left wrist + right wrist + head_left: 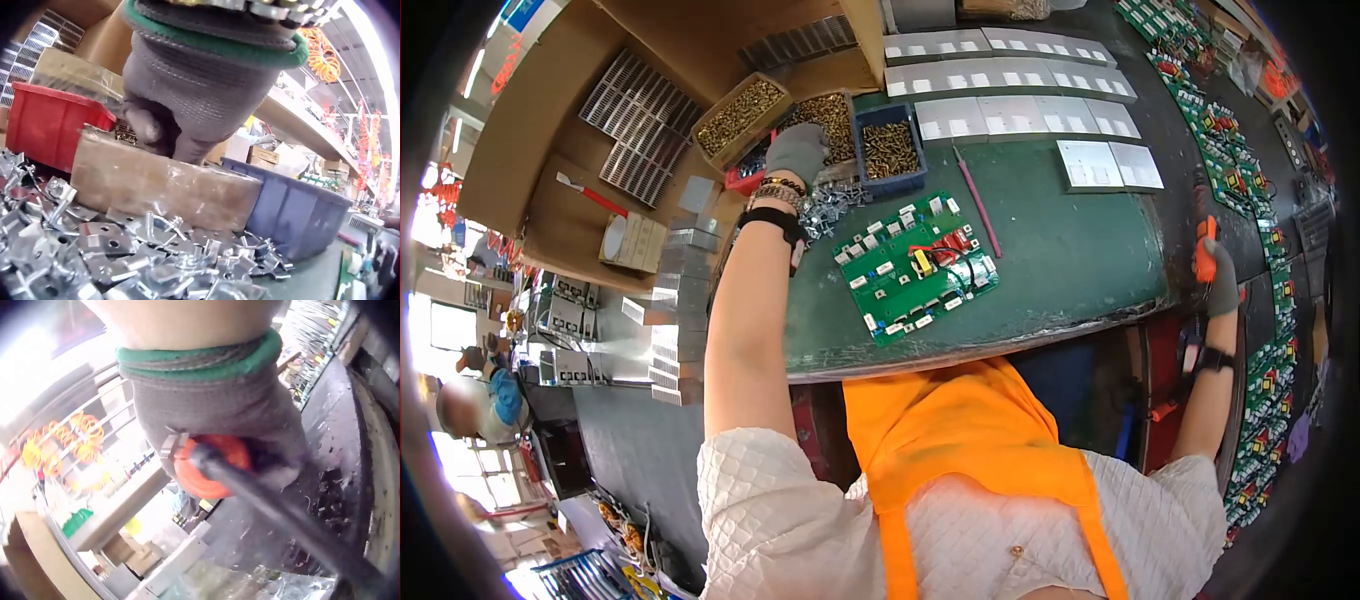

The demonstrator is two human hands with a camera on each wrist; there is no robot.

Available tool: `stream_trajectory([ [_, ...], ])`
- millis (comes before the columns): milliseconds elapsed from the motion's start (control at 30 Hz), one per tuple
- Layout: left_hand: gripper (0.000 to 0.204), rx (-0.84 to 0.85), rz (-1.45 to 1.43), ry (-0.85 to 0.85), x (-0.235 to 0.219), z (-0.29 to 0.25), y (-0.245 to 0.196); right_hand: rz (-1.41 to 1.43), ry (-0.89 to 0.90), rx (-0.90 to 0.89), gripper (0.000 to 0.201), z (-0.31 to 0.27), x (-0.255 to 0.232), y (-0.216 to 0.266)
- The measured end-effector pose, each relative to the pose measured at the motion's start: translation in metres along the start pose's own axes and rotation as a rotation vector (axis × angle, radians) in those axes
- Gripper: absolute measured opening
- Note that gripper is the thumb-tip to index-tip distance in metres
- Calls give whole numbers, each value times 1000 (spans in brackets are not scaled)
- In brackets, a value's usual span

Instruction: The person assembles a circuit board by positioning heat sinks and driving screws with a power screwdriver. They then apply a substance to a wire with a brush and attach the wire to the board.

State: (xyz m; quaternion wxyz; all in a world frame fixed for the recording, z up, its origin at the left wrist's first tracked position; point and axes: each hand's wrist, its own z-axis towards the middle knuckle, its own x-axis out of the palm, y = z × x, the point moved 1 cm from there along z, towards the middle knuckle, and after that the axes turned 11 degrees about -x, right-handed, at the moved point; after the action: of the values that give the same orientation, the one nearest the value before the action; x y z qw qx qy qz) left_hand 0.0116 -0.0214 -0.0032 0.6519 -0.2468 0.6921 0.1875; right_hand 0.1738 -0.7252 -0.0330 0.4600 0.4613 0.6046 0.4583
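My gloved left hand (798, 152) reaches into the cardboard box of brass screws (825, 115), between the red bin (56, 125) and the blue bin (890, 147). In the left wrist view the fingers of this hand (187, 94) bend down behind the box's wall (162, 187); their tips are hidden. My gloved right hand (1223, 280) grips an orange tool (1205, 250) at the right edge of the table, its black cable visible in the right wrist view. A green circuit board (915, 265) lies on the mat before me.
Metal brackets (835, 205) are heaped beside the bins. A pink pen-like stick (977, 200) lies right of the board. Aluminium plates (1010, 75) stand in rows at the back. More circuit boards (1230, 150) line the far right. A large carton (550, 120) is at the left.
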Motion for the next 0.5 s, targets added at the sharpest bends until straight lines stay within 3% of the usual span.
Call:
stream_trajectory([
  [67,18,-22,-68,-73,3,-9,7,299,-37,-234,56,-33,16,-5],
  [100,18,-33,-110,-94,1,-12,9,461,5,-246,59,-48,25,-8],
  [133,19,-39,-149,-112,0,-16,10,544,-108,-325,66,-83,74,21],
  [200,21,-68,-199,-83,-10,-23,4,865,325,-281,74,-99,81,25],
  [233,22,-102,-230,-144,-11,-21,3,872,315,-279,74,-109,90,26],
  [300,26,-92,-275,-260,-13,-22,4,1345,638,-76,80,-128,117,33],
  [333,26,-91,-275,-262,-15,-23,6,1311,734,-79,77,-129,128,27],
  [400,23,-50,-701,-92,-15,-25,10,1353,557,60,76,-165,170,46],
  [433,23,-48,-697,-93,-23,-38,3,1287,589,148,78,-179,180,37],
  [467,21,11,-981,5,-38,-68,-13,1223,616,234,80,-189,190,28],
  [500,19,74,-1262,112,-47,-95,-26,978,713,191,83,-196,199,34],
])
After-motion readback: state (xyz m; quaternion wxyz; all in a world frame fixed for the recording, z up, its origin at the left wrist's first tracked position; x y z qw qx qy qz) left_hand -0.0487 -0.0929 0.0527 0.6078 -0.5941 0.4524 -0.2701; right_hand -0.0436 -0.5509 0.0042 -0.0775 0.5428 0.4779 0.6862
